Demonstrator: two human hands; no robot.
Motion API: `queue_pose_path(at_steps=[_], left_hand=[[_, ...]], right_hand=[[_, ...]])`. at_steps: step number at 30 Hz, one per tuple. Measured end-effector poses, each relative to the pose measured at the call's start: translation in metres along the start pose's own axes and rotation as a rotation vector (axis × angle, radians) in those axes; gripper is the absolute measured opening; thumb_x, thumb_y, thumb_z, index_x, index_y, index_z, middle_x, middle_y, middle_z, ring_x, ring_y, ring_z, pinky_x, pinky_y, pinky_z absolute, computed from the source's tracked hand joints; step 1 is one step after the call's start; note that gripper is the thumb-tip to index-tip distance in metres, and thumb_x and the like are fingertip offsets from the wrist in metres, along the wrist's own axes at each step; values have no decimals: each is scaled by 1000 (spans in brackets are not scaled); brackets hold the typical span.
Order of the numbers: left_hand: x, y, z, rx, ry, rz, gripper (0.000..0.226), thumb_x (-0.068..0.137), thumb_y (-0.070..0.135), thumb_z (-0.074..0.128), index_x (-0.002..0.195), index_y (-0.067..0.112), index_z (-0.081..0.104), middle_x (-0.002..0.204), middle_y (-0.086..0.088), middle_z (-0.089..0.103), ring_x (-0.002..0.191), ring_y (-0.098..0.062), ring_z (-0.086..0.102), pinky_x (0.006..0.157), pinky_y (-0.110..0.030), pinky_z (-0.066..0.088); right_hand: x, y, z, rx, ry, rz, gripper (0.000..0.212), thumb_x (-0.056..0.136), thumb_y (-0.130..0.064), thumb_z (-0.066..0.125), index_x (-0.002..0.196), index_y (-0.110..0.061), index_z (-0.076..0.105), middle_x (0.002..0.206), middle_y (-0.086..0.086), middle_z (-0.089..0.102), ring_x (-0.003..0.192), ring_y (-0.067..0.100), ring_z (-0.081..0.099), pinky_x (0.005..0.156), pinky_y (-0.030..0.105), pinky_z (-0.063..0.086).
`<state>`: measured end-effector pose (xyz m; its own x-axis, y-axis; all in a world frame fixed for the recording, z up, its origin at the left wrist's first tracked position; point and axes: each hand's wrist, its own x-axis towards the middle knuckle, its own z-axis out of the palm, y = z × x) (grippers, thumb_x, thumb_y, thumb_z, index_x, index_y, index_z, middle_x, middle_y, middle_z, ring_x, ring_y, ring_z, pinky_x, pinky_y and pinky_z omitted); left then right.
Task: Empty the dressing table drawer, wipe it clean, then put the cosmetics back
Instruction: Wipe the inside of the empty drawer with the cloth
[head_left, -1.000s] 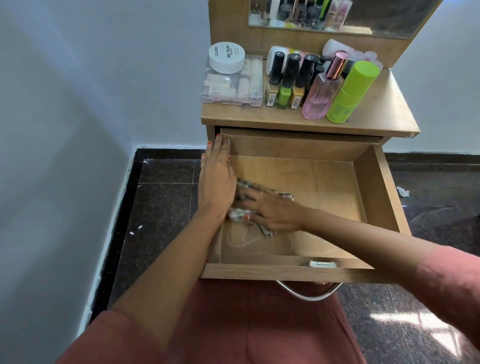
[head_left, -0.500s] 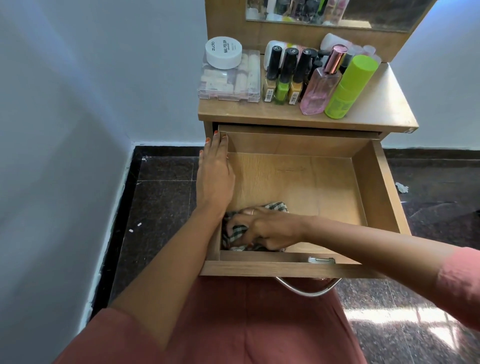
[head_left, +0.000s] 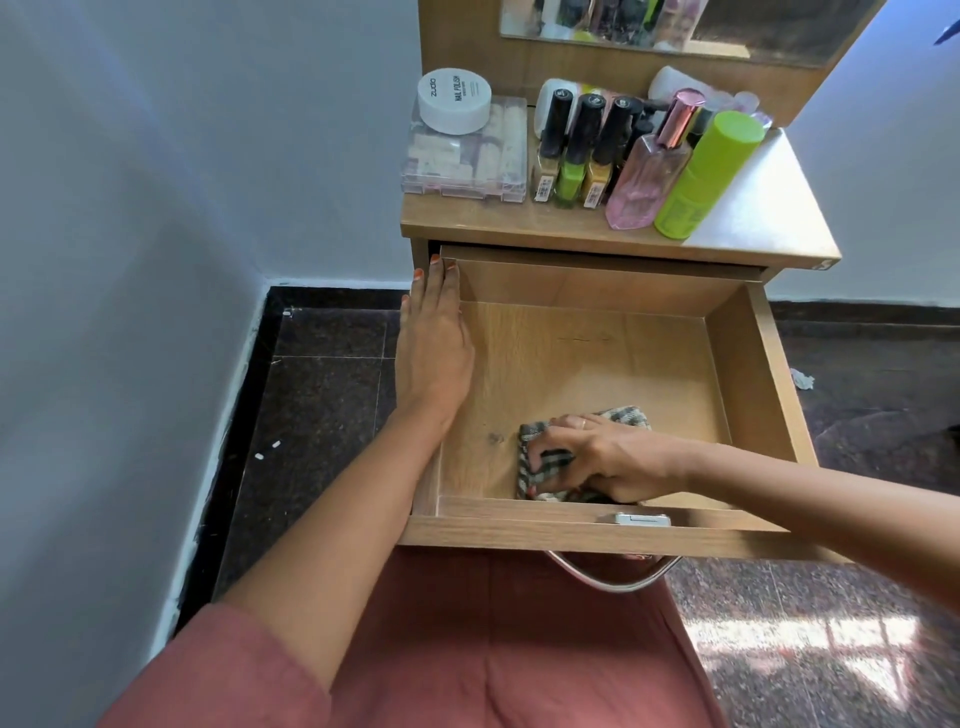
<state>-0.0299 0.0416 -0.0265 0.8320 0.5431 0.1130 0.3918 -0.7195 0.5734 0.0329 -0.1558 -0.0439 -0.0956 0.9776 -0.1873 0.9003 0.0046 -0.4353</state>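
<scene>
The drawer (head_left: 769, 374) stands pulled out. The right hand (head_left: 618, 457) has its grip curled round a checked cloth (head_left: 545, 465), which it presses to the drawer floor near the front wall. The left hand (head_left: 434, 353) lies flat along the left wall, its grip slack and holding nothing. The cosmetics (head_left: 576, 150) stand on the worktop (head_left: 753, 218).

The wooden drawer (head_left: 754, 374) stood pulled out, its floor bare except for a checked cloth (head_left: 545, 465) bunched under the curled fingers of the right hand (head_left: 610, 457), near the front wall. The left hand (head_left: 434, 353) lay flat along its left rim. Beyond both hands, on the tabletop (head_left: 753, 223), stood the cosmetics: a white jar (head_left: 454, 98) on a clear box (head_left: 462, 161), black-capped nail polish bottles (head_left: 569, 148), a pink perfume bottle (head_left: 644, 179) and a green bottle (head_left: 701, 176).
</scene>
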Motion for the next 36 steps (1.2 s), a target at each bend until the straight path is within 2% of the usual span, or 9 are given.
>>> queue_pose_path(at_steps=[6,10,14,17,21,26,30,33,36], left_hand=[[1,0,2,33,6,-1,47,99,6,25,145,11,19,156,-5,12,145,-19,7,119,-31,5],[3,-1,2,39,10,10,47,99,5,25,145,10,19,156,-6,13,145,-19,7,119,-31,5],[1,-1,3,30,5,3,47,99,6,25,145,11,20,156,-5,12,145,-19,7,119,-32,6],[1,-2,2,15,7,8,47,99,6,25,145,11,20,156,-5,12,145,-19,8,119,-32,6],[1,-3,3,2,8,12,47,99,5,24,145,11,19,156,-6,13,145,-20,8,120,-34,8],[0,-3,3,-4,13,16,46,100,6,25,145,11,21,156,-7,14,145,-20,9,120,-34,7],[0,-3,3,9,7,19,46,99,6,26,145,10,21,156,-7,14,145,-21,10,120,-35,8],[1,-2,2,14,5,21,47,99,5,26,145,9,21,156,-8,14,145,-21,10,120,-35,8],[0,-1,2,22,5,18,47,99,5,26,145,9,20,156,-8,14,145,-21,10,120,-34,7]], right_hand=[[49,-14,0,13,7,-116,37,68,11,56,94,-11,72,119,15,58,105,35,54,88,45,47],[73,-20,2,30,33,-163,36,69,10,54,93,-9,72,110,17,60,96,37,57,79,49,50],[53,-19,4,59,29,-91,40,72,11,53,101,-10,71,119,16,57,103,32,53,85,42,46],[22,-12,-2,80,-30,-6,33,74,5,52,96,-9,72,120,16,56,107,27,48,89,40,41],[-35,2,-11,121,-99,148,26,79,-2,51,89,-10,74,117,13,57,105,22,46,89,28,36],[-80,12,-22,112,-239,361,36,84,3,50,107,-19,69,130,5,48,114,23,43,96,30,39],[-75,15,-15,40,-194,354,48,76,10,50,103,-24,70,124,3,51,106,21,42,83,21,29],[-69,11,-13,30,-135,335,45,77,8,52,101,-25,71,123,3,52,106,23,44,85,27,35],[-49,5,-7,39,-29,251,41,70,8,56,93,-21,72,113,7,58,96,28,51,78,36,42]])
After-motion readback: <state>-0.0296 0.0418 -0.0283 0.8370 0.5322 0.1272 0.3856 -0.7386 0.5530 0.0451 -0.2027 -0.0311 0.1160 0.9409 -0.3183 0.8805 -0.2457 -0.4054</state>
